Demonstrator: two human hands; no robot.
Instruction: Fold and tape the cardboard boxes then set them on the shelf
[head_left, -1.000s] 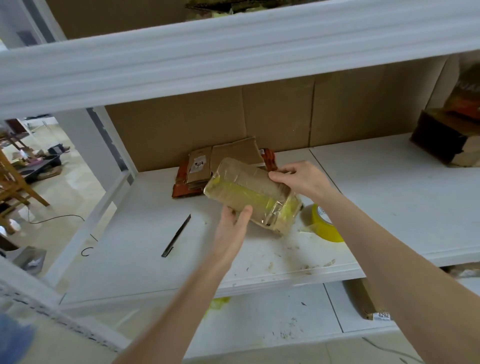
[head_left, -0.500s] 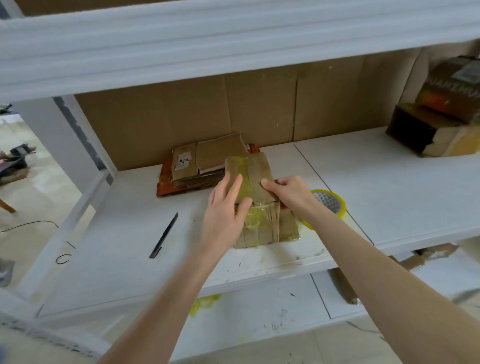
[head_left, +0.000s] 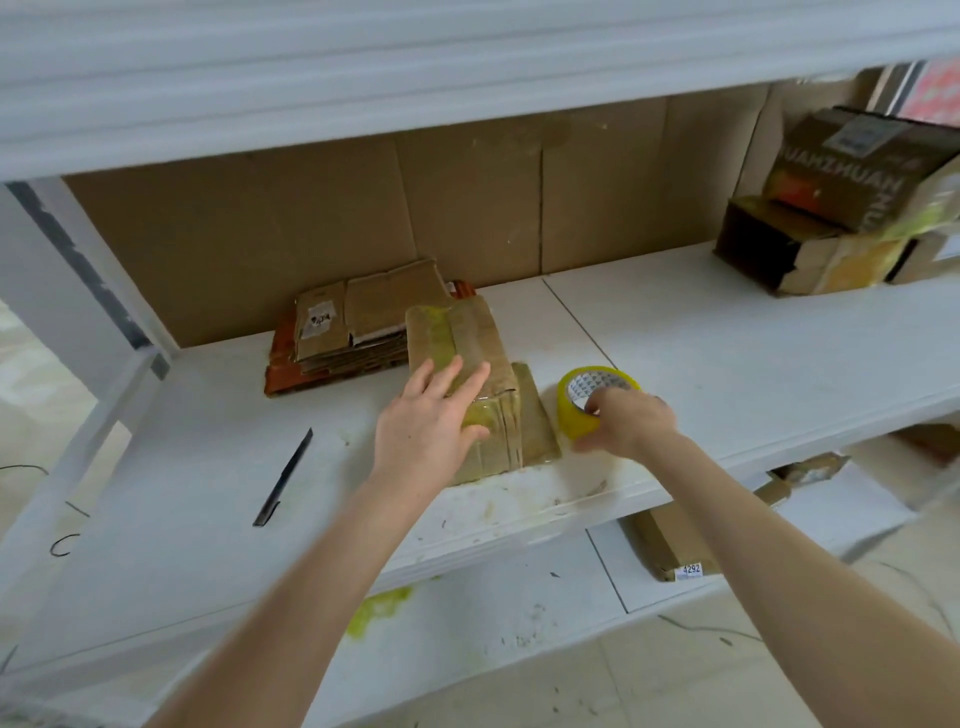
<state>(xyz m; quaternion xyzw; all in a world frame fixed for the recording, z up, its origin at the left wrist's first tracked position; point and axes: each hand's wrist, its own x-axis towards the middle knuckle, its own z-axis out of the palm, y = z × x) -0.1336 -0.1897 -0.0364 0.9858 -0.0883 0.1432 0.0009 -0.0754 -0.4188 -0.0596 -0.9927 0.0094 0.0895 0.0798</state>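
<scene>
On the white shelf (head_left: 701, 338), the left hand (head_left: 426, 431) lay flat with straight fingers on the taped cardboard box (head_left: 478, 332), while the right hand (head_left: 626, 421) curled round the yellow tape roll (head_left: 571, 410) just beside it.

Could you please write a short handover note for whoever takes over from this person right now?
Left hand: flat, pressing the small brown cardboard box wrapped in yellowish tape onto the white shelf.
Right hand: grips the yellow roll of packing tape beside the box.
Done: box folded, some tape on.
To do: finish taping, set it aside; the stack of flattened brown cardboard behind waits.
</scene>
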